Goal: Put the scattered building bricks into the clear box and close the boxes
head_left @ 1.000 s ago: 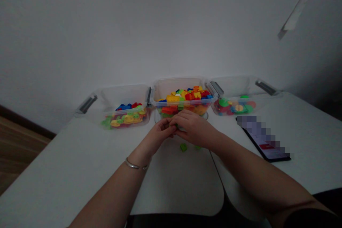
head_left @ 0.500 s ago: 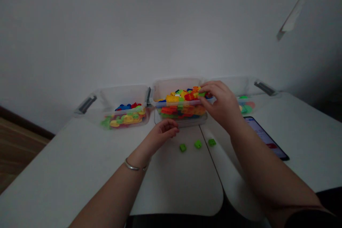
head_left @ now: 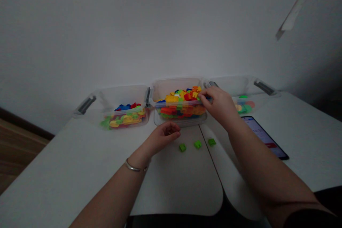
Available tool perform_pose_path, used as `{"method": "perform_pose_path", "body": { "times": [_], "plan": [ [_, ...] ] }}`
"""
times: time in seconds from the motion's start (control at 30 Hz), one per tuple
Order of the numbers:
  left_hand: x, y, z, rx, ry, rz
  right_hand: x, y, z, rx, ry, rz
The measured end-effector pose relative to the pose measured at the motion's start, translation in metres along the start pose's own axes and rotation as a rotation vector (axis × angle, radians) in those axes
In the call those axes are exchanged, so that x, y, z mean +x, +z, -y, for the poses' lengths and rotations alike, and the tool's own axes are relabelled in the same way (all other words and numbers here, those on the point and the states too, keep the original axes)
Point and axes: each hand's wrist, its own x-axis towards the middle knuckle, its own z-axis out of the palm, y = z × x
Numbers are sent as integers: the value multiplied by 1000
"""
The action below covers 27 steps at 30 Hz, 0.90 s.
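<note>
My right hand (head_left: 217,105) is at the right end of the middle clear plastic box (head_left: 179,121), thumb and forefinger pinched together. A small green building block (head_left: 198,97) shows at those fingertips, partly covered by them. Heaped in this box are building blocks (head_left: 172,99) in yellow, red, orange, blue and green. My left hand (head_left: 163,135) hovers low over the table in front of the box, fingers loosely curled, thumb apart, holding nothing. To its right lie three green blocks: a left one (head_left: 182,147), a middle one (head_left: 197,144) and a right one (head_left: 212,142).
Another clear box (head_left: 125,123) with colourful pieces stands at left, and a third (head_left: 243,105) at right, partly behind my right hand. A lit phone (head_left: 263,137) lies beside my right forearm. Behind the white table (head_left: 171,185) rises a wall.
My right hand's spread fingers have closed into a pinch at the box's right end, and the hand has dropped slightly. My left hand has barely shifted.
</note>
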Motion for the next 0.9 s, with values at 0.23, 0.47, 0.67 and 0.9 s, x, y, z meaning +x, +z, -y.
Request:
{"method": "perform_pose_path", "body": {
  "times": [0.23, 0.47, 0.67, 0.9],
  "plan": [
    [0, 3, 1, 54, -5, 28, -3, 1, 10, -195, -87, 125],
    [-3, 6, -5, 314, 34, 75, -4, 3, 6, -50, -113, 97],
    [-6, 3, -3, 539, 179, 159, -2, -2, 4, 94, -78, 8],
    [-3, 0, 6, 724, 279, 329, -2, -12, 14, 179, -68, -57]
  ]
}}
